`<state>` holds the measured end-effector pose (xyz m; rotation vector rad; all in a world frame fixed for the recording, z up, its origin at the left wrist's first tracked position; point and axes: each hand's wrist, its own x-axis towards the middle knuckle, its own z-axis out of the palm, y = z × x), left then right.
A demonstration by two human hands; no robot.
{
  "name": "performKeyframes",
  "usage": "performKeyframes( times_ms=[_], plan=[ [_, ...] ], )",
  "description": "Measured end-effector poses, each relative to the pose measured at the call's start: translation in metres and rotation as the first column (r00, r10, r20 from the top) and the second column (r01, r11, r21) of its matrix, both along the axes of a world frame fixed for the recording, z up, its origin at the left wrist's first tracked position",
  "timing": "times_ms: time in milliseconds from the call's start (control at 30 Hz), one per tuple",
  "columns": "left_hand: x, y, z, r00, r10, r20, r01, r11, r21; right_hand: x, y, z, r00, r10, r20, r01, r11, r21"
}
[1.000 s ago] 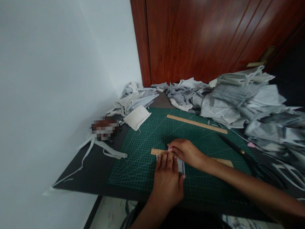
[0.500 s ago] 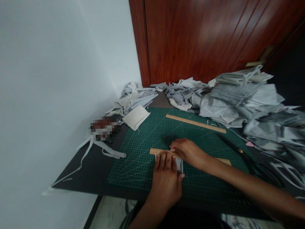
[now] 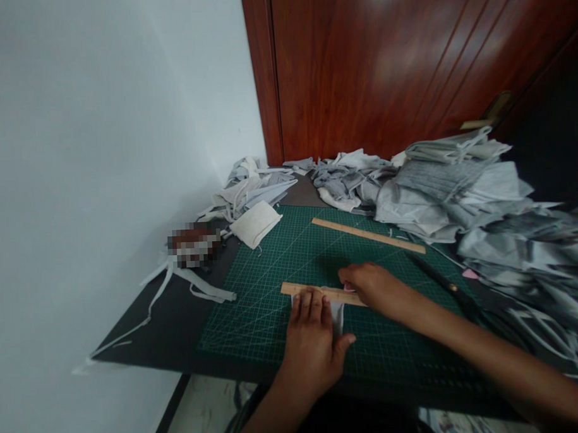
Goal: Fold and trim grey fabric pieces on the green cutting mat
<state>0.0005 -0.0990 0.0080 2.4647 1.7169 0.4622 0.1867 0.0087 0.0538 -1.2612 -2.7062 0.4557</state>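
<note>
My left hand (image 3: 314, 332) lies flat with its fingers stretched out, pressing a wooden ruler (image 3: 291, 288) onto a small folded piece of light grey cloth (image 3: 337, 319). Its thumb points out to the right, past the cloth. My right hand (image 3: 367, 283) is closed in a pinch at the ruler's upper edge, right of the cloth. Between its fingers shows a small pink piece that looks like tailor's chalk (image 3: 349, 287). My right hand and forearm cover the ruler's right end. Cloth and ruler rest on a green cutting mat (image 3: 264, 325).
A second wooden ruler (image 3: 368, 235) lies farther back. Black-handled scissors (image 3: 453, 288) lie at right beside another pink piece (image 3: 470, 273). Grey fabric heaps (image 3: 440, 192) fill the back right. A cream cloth square (image 3: 256, 224) and more scraps (image 3: 245, 189) lie back left by the wall.
My right hand has shifted right along the ruler, uncovering more of it and the pink piece. My left thumb has spread outward. The view has moved slightly.
</note>
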Motion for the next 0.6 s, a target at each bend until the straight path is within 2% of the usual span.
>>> performKeyframes(
  times_ms=[167, 433, 600],
  plan=[
    [0.0, 0.0, 0.0, 1.0, -0.003, 0.001, 0.003, 1.0, -0.017, -0.007, -0.004, 0.0, 0.999, -0.017, -0.03, 0.017, 0.999, 0.027],
    [0.001, 0.0, 0.0, 1.0, -0.001, 0.006, 0.001, 1.0, 0.001, -0.017, -0.004, -0.015, 0.998, 0.01, -0.062, -0.008, 0.999, 0.042],
    [0.0, 0.0, -0.001, 1.0, 0.0, 0.005, 0.0, 1.0, 0.004, -0.013, -0.006, -0.007, 1.0, 0.012, -0.021, -0.011, 0.999, 0.039]
  ],
)
